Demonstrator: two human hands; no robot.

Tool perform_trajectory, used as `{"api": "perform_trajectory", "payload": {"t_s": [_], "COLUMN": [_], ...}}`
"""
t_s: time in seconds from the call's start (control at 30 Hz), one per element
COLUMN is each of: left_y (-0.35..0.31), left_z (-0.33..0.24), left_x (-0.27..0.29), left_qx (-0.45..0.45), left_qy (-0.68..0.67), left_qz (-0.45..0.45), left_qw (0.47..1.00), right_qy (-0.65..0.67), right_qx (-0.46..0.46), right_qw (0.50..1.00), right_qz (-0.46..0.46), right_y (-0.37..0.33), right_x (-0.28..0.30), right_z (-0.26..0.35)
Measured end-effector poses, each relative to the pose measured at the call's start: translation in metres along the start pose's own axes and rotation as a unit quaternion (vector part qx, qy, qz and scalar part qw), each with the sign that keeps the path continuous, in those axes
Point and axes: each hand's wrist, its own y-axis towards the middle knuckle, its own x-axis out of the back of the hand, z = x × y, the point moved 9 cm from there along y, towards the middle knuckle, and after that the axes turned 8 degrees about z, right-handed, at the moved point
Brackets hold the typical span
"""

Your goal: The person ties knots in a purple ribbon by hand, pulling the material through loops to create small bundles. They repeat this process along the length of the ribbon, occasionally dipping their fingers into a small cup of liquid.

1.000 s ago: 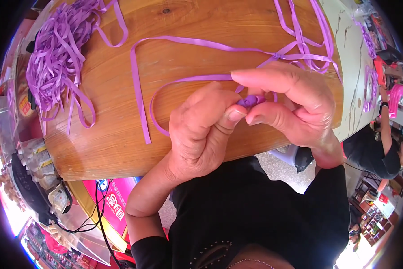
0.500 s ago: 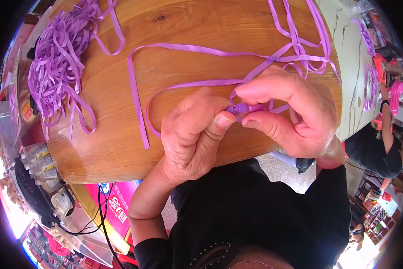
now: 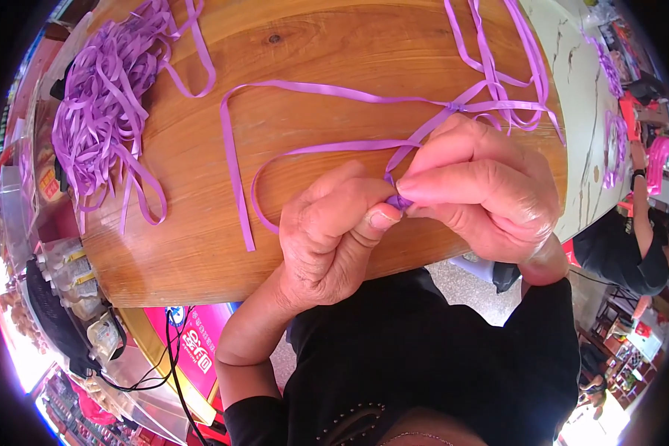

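My left hand (image 3: 333, 234) pinches a small folded or knotted piece of purple ribbon (image 3: 399, 201) between thumb and index finger. Against its other side, the fingertips of my right hand (image 3: 490, 189) are closed too, touching the same ribbon. From this spot a loop of ribbon (image 3: 327, 148) curves left over the table. Another strand rises to a crossing point (image 3: 453, 107) above my right hand. A long loose end (image 3: 237, 175) bends down on the left. What lies inside the right fingertips is hidden.
A big heap of purple ribbon (image 3: 104, 97) lies at the far left of the wooden table (image 3: 334, 52). More ribbon strands (image 3: 498, 52) lie at the far right. Beyond is a white marbled surface (image 3: 580, 134). Black cables (image 3: 172, 357) hang left. Another person (image 3: 624, 241) works at the right.
My right fingers have closed in on the ribbon knot, where thumb and index were further apart before. Both hands are now closer together, and the left has shifted slightly right.
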Motion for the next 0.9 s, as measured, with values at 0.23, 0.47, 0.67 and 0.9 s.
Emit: {"api": "perform_trajectory", "payload": {"t_s": [0.23,0.47,0.67,0.9], "left_y": [-0.001,0.0,-0.006,0.003], "left_z": [0.002,0.001,-0.01,-0.004], "left_x": [-0.001,-0.005,-0.005,0.006], "left_qx": [0.013,-0.017,-0.059,-0.052], "left_qy": [-0.004,0.031,0.21,0.116], "left_qz": [0.022,0.012,-0.026,-0.067], "left_qw": [1.0,0.999,0.976,0.99], "right_qy": [-0.055,-0.018,0.227,0.24], "right_qx": [0.051,-0.003,-0.195,-0.241], "right_qw": [0.997,0.996,0.949,0.937], "right_qz": [0.029,0.088,0.101,0.078], "right_y": [0.003,0.006,-0.006,-0.002], "right_x": [-0.002,-0.005,-0.023,-0.021], "right_z": [0.006,-0.005,-0.042,-0.05]}}
